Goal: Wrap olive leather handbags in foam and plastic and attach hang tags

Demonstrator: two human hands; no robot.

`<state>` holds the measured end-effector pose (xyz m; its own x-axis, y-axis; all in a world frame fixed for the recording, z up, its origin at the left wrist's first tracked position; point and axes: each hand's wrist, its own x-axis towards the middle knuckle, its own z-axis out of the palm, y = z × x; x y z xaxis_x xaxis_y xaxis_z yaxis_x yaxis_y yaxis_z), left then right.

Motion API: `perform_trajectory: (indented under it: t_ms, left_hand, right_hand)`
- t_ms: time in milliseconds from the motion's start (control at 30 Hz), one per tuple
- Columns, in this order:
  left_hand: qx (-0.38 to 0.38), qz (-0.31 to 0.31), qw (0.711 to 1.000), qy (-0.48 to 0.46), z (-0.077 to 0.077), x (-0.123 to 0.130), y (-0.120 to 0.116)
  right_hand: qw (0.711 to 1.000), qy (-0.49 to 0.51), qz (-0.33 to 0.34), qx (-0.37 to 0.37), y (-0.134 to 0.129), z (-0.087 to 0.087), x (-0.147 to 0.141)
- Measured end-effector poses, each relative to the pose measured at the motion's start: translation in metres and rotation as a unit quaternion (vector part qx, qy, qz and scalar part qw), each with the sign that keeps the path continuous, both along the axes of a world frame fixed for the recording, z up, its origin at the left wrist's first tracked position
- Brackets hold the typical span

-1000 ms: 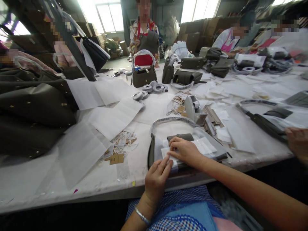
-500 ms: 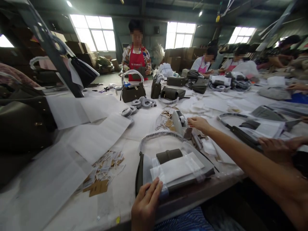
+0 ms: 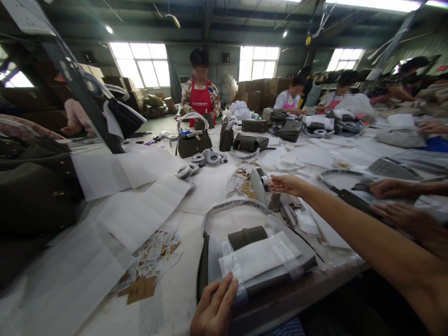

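Observation:
A dark olive handbag [image 3: 259, 280] lies at the table's near edge, its looped handle wrapped in clear plastic. White paper [image 3: 261, 259] covers part of it, with clear tape [image 3: 289, 249] across the paper. My left hand [image 3: 215, 303] grips the bag's near left corner, fingers pressed together on top; its thumb is hidden. Beyond the bag, my right hand [image 3: 285, 184] reaches to a grey tape dispenser [image 3: 257, 182] with a white roll core. Its fingers are closed at the dispenser, and whatever lies between the fingertips is too small to make out.
Hang tags [image 3: 154, 256] lie in a pile at left beside white paper sheets [image 3: 140, 219]. Finished-looking handbags [image 3: 194, 142] stand farther back. At right, a co-worker's hands [image 3: 395, 189] work on another bag [image 3: 353, 198]. A slanted metal post [image 3: 91, 107] rises at left.
My view has tilted up slightly. My right hand has shifted a little at the tape dispenser, while my left hand stays on the bag. The co-worker's hands at right have moved over their bag.

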<state>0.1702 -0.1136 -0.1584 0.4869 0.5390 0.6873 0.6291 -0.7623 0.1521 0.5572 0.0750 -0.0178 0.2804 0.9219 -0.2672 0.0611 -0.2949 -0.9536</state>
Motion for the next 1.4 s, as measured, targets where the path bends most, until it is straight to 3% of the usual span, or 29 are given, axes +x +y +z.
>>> perform_trajectory:
  t_ms: [167, 333, 467, 600, 733, 833, 933, 1067, 1100, 1233, 1400]
  left_hand:
    - [-0.015, -0.004, 1.0, -0.005, 0.002, -0.001, -0.001]
    - [-0.026, -0.006, 1.0, 0.002, 0.006, -0.002, -0.001]
    - [-0.033, -0.009, 0.999, 0.009, 0.007, -0.002, -0.002]
    - [-0.027, -0.003, 1.0, 0.007, 0.007, -0.001, -0.002]
    - [-0.029, 0.008, 0.999, 0.01, 0.007, 0.0, -0.004]
    - [-0.036, 0.004, 0.999, 0.005, 0.008, 0.0, -0.004]
    - [-0.04, 0.004, 0.999, -0.001, 0.009, 0.0, -0.004]
    - [-0.026, 0.018, 0.999, -0.015, 0.012, 0.003, -0.006]
    - [-0.029, 0.025, 0.999, -0.018, 0.013, 0.005, -0.007]
    - [-0.04, 0.055, 0.997, -0.046, 0.02, 0.01, -0.01]
    - [-0.07, 0.062, 0.994, -0.053, 0.023, 0.012, -0.012]
  right_hand:
    - [0.999, -0.008, -0.04, 0.015, -0.065, 0.003, -0.008]
    - [0.992, -0.095, -0.073, 0.047, -0.114, -0.03, -0.015]
    - [0.986, -0.132, -0.084, 0.054, -0.116, -0.059, -0.014]
    - [0.972, -0.216, -0.078, 0.052, -0.103, -0.073, -0.004]
    - [0.933, -0.348, -0.06, 0.063, -0.101, -0.071, 0.011]
    - [0.894, -0.434, -0.037, 0.105, -0.115, -0.059, 0.018]
    - [0.834, -0.527, 0.032, 0.158, -0.135, -0.037, 0.021]
    - [0.674, -0.656, 0.226, 0.255, -0.159, 0.001, 0.007]
    - [0.652, -0.659, 0.264, 0.267, -0.163, 0.01, -0.002]
    - [0.622, -0.621, 0.383, 0.285, -0.167, 0.031, -0.053]
    - [0.604, -0.518, 0.53, 0.294, -0.147, 0.031, -0.125]
